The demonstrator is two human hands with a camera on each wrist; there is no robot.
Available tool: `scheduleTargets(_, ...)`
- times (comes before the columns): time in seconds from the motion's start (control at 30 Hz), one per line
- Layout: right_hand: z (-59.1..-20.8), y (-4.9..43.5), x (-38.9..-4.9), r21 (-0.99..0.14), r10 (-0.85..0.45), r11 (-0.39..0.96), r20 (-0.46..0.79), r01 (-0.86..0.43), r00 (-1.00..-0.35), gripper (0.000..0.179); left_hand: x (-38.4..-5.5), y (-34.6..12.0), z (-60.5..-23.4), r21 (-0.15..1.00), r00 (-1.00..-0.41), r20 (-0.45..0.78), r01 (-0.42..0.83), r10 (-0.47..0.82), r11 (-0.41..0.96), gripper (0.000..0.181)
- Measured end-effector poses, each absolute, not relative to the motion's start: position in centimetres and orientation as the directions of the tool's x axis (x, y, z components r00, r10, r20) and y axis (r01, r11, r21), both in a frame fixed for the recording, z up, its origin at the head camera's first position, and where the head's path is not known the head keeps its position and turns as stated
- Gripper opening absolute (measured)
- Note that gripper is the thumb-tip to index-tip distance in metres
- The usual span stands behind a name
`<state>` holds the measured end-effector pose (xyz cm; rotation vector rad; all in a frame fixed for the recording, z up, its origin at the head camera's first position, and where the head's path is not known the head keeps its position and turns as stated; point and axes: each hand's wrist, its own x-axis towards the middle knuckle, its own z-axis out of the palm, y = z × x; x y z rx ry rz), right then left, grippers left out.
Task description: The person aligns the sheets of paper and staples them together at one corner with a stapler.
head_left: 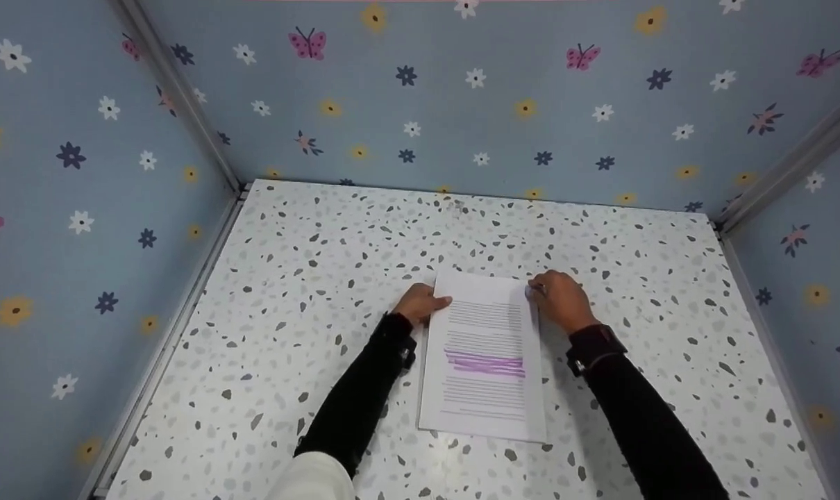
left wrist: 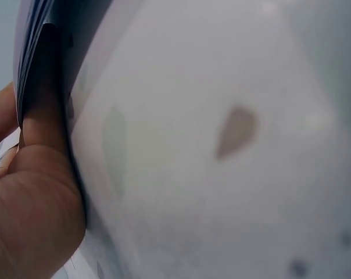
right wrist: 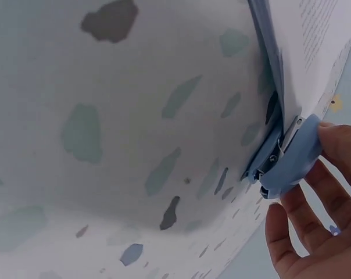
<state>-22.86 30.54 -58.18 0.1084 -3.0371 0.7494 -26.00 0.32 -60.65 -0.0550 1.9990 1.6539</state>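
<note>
A stack of printed paper sheets (head_left: 481,425), with purple highlighter strokes across its text, lies on the table before me. My left hand (head_left: 418,303) grips the stack's left edge near the top, thumb on the upper page and fingers beneath. At the top right corner, my right hand (head_left: 563,303) holds a small light-blue stapler (right wrist: 297,160) between thumb and fingers. In the right wrist view the sheets' edge sits in the stapler's mouth. Seen from the left wrist, several sheet edges (left wrist: 29,64) are lifted over the left hand's fingers.
The white speckled tabletop (head_left: 309,278) surrounds the papers. Blue panels with flowers and butterflies stand behind (head_left: 448,104), at the left (head_left: 38,278) and at the right (head_left: 822,257). Metal strips run along the panels' corners.
</note>
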Motion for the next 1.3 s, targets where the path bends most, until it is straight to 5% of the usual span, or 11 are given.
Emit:
scheduleTargets(0.23,-57.0,30.3,-23.3,-0.479,-0.082,0.876,-0.04,-0.052,-0.996,0.022,-25.9,0.3,-60.7,0.894,-0.851,-0.439,-0.384,0.287,0.23,0.019)
scheduleTargets(0.53,-56.3,30.3,-24.4,-0.339,-0.166,0.931,-0.059,-0.137,-0.984,0.006,-25.1,0.7,-61.2,0.917,-0.858,-0.397,-0.355,0.326,0.183,0.021)
scheduleTargets(0.73,-55.9,29.5,-25.0,-0.339,-0.165,0.93,-0.047,-0.14,-0.985,0.027,-25.7,0.3,-60.8,0.91,-0.851,-0.413,-0.367,0.324,0.196,0.021)
scheduleTargets(1.3,-55.5,27.9,-26.5,-0.332,-0.188,0.933,-0.119,-0.139,-0.975,0.022,-26.0,-0.5,-60.2,0.912,-0.876,-0.382,-0.306,0.296,0.273,0.019)
